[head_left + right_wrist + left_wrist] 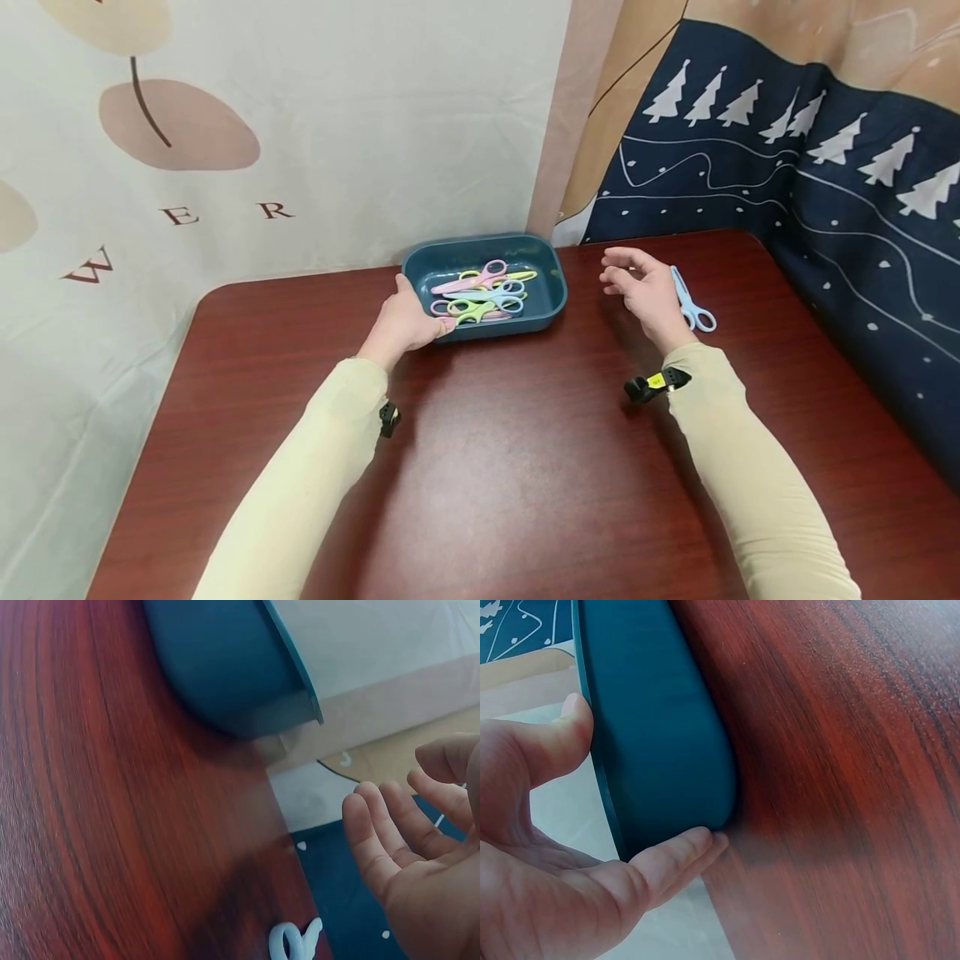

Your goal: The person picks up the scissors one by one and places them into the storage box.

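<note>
A dark teal plastic basin (517, 324) stands at the table's back edge, with several pastel scissors (487, 292) in pink, yellow, green and blue piled inside. My left hand (402, 323) grips its near left corner. In the left wrist view, the thumb touches the rim and the fingers (676, 859) lie against the outer wall of the basin (656, 727). To the right, my right hand (643, 292) is held over the table with loosely bent fingers and nothing in it. Just right of that hand lies a light blue pair of scissors (692, 304), partly hidden by it.
The reddish-brown wooden table (517, 467) reaches back to a pale printed cloth (360, 125). A dark blue cloth with white trees (750, 167) hangs along the right side. A black wrist strap with a small device (654, 384) is on the right wrist.
</note>
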### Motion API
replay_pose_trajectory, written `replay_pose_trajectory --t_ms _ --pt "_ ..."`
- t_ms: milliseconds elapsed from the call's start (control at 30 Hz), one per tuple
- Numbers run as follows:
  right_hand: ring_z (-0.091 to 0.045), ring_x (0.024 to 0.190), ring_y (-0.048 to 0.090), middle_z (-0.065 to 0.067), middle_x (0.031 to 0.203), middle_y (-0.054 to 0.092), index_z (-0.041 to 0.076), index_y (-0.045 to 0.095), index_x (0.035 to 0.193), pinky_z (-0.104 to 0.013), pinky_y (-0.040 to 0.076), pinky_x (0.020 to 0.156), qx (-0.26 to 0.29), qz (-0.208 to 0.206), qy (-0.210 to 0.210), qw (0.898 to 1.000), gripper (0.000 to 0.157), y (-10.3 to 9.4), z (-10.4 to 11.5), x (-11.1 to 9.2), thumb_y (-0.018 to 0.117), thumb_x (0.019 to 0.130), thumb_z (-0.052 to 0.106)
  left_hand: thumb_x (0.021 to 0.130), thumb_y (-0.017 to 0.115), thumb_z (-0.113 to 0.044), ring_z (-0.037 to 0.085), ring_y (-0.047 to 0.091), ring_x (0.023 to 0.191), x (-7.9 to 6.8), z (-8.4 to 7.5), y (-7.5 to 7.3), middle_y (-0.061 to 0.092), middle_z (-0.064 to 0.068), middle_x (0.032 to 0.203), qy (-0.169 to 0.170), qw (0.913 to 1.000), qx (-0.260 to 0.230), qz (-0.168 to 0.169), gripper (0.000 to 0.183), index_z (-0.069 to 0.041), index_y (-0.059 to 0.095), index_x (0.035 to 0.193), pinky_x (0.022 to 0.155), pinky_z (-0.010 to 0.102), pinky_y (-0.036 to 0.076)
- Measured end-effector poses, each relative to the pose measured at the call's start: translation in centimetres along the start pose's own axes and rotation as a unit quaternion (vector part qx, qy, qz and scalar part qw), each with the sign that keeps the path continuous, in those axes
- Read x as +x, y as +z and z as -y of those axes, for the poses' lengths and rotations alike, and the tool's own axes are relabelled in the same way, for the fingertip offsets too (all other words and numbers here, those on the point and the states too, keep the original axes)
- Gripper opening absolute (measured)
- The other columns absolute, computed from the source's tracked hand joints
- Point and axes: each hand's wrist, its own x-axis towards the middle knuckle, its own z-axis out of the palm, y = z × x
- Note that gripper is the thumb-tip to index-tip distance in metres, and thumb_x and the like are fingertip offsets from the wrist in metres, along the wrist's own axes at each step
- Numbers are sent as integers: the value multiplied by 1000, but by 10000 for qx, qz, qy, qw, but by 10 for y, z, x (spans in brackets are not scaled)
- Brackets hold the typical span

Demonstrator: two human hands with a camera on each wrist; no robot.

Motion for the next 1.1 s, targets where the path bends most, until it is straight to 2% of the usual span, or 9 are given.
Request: replay_pose_trajectory --t_ms 167,400,567,667,733,867,1000,1100 --pt "-23 101 69 -23 134 62 4 63 137 -17 56 81 -121 -276 115 9995 34 -6 -5 0 62 103 10 92 74 -40 44 33 148 1 0 0 22 32 164 -45 10000 -37 22 122 3 -18 160 120 54 33" --pt "-14 96 67 -24 131 63 1 63 136 -16 55 81 -146 -588 106 9981 35 -11 -11 0 62 102 9 92 74 -39 44 33 148 0 -1 0 24 32 164 -63 10000 -13 28 122 4 -18 160 120 53 33" --pt "-5 92 63 -10 118 67 0 64 134 -19 57 81 109 -734 125 9972 34 -14 -11 2 63 101 7 92 74 -39 44 33 148 0 -2 -1 24 33 163 -64 10000 -30 3 122 3 -18 160 120 54 33" --pt "-5 92 64 -4 114 66 -2 63 134 -19 57 82 91 -794 219 9966 34 -18 -12 1 64 100 6 93 74 -40 44 33 148 0 -2 0 24 33 163 -113 9999 19 65 122 3 -19 159 120 54 32" --pt "-9 93 64 -5 115 66 -3 62 134 -19 56 82 -46 -816 298 9962 35 -20 -13 -1 64 101 8 93 74 -39 44 33 148 0 -3 -1 24 33 163 -142 9999 31 87 122 3 -20 159 120 54 33" --pt "-20 99 65 -16 125 64 -1 61 138 -22 55 84 -307 -855 474 9947 38 -24 -16 -4 63 102 12 93 74 -39 45 33 148 -1 -3 -1 22 33 164 -163 9998 17 92 122 3 -20 159 120 55 32" --pt "-14 97 62 -21 131 63 1 60 140 -25 55 83 -412 -911 639 9929 39 -27 -20 -6 62 102 11 93 74 -39 45 32 149 0 -2 -2 22 34 164 -134 9999 13 81 123 3 -20 159 120 55 31" --pt "-6 93 58 -22 131 63 0 61 139 -20 53 79 -540 -930 614 9923 40 -29 -22 -6 63 101 8 93 74 -39 45 32 148 -1 -2 -1 22 35 163 -134 9999 21 59 122 4 -20 159 120 55 31"
